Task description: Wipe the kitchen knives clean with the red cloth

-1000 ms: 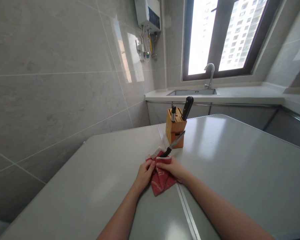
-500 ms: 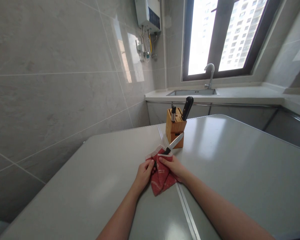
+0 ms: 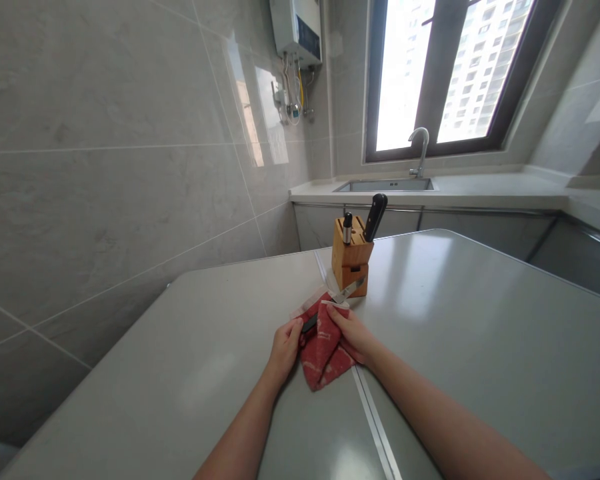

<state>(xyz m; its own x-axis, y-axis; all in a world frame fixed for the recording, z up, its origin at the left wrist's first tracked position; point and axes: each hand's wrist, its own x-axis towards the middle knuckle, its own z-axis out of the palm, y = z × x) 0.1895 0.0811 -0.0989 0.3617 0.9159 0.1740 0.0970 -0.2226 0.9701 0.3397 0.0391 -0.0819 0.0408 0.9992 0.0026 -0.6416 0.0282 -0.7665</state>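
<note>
Carefully, the left hand (image 3: 283,350) curls narrowly around the black handle of a kitchen knife (image 3: 309,324), while the right hand (image 3: 354,337) pinches a folded red dish towel (image 3: 323,350) over the blade. The bare blade tip (image 3: 361,283) points toward one o'clock, just short of a wooden knife block (image 3: 351,252) holding two other handles. If the towel slips or the left grip loosens, the edge could cut through toward the right hand. Beyond a grey table (image 3: 480,313), a steel sink (image 3: 385,185) sits near twelve o'clock.
</note>
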